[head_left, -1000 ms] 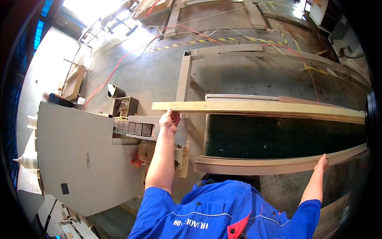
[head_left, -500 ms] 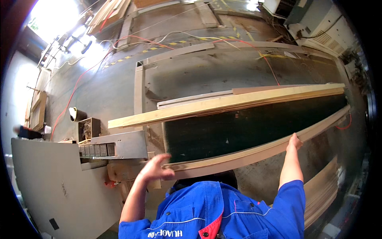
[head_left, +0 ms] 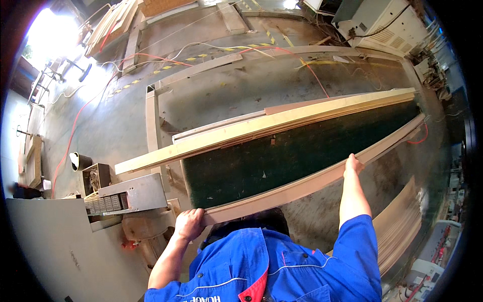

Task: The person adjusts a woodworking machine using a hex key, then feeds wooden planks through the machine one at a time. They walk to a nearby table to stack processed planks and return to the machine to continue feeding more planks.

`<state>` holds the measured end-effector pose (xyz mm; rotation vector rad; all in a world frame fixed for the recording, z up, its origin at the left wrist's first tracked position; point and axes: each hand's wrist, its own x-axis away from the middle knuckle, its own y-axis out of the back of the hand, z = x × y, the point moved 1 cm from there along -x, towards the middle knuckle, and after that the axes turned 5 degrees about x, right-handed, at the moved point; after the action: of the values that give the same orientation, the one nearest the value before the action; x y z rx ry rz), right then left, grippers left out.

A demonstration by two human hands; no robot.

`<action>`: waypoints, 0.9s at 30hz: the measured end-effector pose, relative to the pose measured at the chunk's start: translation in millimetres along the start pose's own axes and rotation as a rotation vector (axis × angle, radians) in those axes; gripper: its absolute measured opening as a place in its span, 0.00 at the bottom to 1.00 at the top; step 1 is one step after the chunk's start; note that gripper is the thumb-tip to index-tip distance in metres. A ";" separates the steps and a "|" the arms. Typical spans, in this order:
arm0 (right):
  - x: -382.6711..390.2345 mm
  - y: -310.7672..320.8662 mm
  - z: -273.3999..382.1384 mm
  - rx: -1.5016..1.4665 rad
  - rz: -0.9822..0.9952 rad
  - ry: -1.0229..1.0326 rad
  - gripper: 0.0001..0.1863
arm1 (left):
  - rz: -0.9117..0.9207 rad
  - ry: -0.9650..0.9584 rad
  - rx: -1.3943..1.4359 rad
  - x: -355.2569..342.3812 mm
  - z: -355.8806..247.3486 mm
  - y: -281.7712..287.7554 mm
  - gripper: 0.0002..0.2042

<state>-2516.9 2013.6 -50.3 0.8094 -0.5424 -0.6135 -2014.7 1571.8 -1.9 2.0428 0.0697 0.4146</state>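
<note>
My left hand (head_left: 190,223) is closed on the left end of a long bundle of pinkish-beige strips (head_left: 297,184) along the near edge of a dark green bench top (head_left: 229,168). My right hand (head_left: 352,164) grips the same bundle farther right, its fingers over the top edge. A stack of long pale yellow boards (head_left: 206,144) lies along the far edge of the green top, its left end jutting past it. Paler and brown boards (head_left: 216,130) lie just behind that stack.
At left are a grey machine panel (head_left: 60,236), a metal plate (head_left: 143,191), a wooden box (head_left: 95,177), a bucket (head_left: 80,161) and a partly visible person (head_left: 27,191). More strips (head_left: 397,226) lie low right. Hoses (head_left: 322,88) cross the floor; cabinets (head_left: 382,27) stand far right.
My left hand left the yellow stack, came down and closed on the near bundle's left end. My right hand stays on that bundle. The view has swung, tilting the bench in the picture.
</note>
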 end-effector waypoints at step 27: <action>-117.6 -17.1 -57.6 0.030 0.133 0.058 0.42 | -0.066 0.023 -0.054 -9.0 -0.8 -3.2 0.08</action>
<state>-2566.7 2113.1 -121.4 0.8101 -0.5483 -0.4592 -2023.0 1572.0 -6.6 1.9775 0.1384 0.3940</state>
